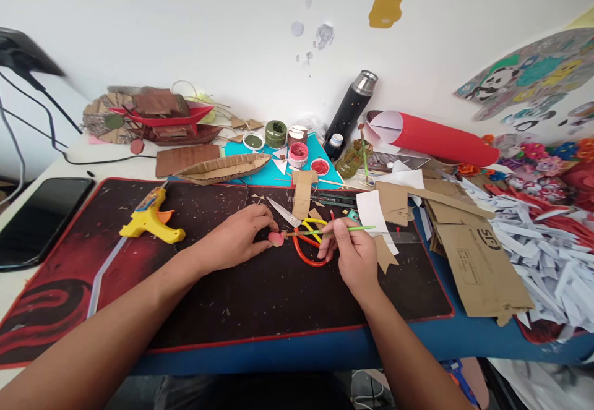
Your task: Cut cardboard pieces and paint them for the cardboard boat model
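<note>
Between the fingertips of my left hand is a small round pink disc, partly painted, with a paler patch at its lower edge. My right hand is closed around a thin green paintbrush, whose bristles point left and meet the disc or come very close to it. Scissors with orange and yellow handles lie on the dark mat just beyond and under the brush, blades pointing up and left. Behind them stands an open jar of pinkish-red paint, with its paint-filled lid alongside.
A yellow glue gun and a phone lie to the left. A cardboard boat rests at the mat's back edge, near a black thermos. Cardboard sheets and white paper strips crowd the right side.
</note>
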The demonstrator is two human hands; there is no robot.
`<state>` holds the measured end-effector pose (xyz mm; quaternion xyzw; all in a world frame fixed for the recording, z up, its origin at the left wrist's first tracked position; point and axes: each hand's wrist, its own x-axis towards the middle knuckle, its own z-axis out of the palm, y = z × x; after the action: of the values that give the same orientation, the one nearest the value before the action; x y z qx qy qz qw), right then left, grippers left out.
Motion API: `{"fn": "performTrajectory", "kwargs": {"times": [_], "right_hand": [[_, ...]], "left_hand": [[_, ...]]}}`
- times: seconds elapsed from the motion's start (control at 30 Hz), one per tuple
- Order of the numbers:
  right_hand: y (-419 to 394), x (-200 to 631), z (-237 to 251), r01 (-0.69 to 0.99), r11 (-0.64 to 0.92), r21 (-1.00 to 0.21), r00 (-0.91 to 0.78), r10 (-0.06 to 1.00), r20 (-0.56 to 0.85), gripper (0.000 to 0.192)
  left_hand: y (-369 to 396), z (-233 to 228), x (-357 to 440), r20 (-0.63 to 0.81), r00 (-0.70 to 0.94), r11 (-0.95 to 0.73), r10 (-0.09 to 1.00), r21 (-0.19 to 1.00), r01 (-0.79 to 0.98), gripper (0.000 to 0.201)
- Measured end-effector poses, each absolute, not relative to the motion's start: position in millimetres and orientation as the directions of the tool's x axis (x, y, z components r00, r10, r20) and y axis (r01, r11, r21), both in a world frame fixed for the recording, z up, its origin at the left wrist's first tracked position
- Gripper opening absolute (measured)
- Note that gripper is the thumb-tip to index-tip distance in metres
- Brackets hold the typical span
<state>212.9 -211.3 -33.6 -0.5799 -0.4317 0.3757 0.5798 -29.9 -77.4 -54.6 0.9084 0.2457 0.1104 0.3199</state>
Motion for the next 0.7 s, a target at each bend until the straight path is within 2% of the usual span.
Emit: {"fn": "performTrajectory", "kwargs": {"times": [0.7], "right_hand": [[-220,213,-32,0.129,0.029,-0.991,0.300,0.952,0.067,0.051]], "left_hand": [[-78,-54,-30,0.052,0.851,-0.682,0.523,0.623,0.382,0.017]]}}
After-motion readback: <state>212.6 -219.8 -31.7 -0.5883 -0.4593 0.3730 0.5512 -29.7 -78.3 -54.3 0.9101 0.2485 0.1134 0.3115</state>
